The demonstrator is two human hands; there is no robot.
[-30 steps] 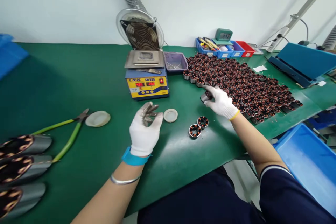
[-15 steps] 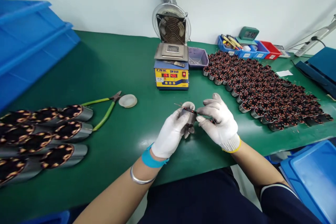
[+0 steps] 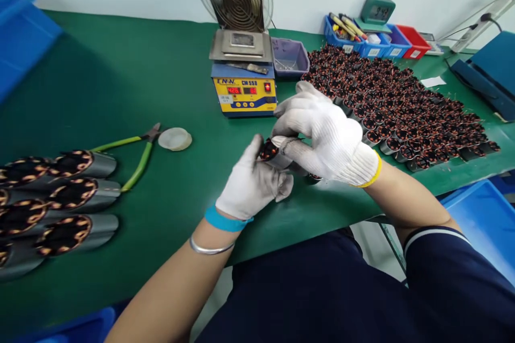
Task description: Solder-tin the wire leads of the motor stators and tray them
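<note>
A motor stator [image 3: 278, 158], a steel cylinder with copper windings and a black inside, is between my gloved hands just above the table. My left hand [image 3: 253, 182] is closed round its left and lower side, thumb up by the wound end. From above, my right hand [image 3: 322, 131] closes its thumb and fingers on the stator's upper right side, hiding much of it. Under the right palm another dark cylindrical part [image 3: 314, 178] shows only in part. Farther left lie green-handled cutters [image 3: 140, 158], jaws beside a round whitish dish [image 3: 175, 139].
A solder pot [image 3: 244, 88] with a fan [image 3: 235, 0] above stands ahead, a purple tray [image 3: 290, 58] beside it. Many stators [image 3: 386, 96] fill the right; several larger ones [image 3: 76, 233] stand left. Small bins [image 3: 374, 49] and a clock [image 3: 377, 9] are at the back.
My right hand has moved over the top of the stator and closed on it. The stator has tilted, its wound end now toward my left thumb. The view has shifted.
</note>
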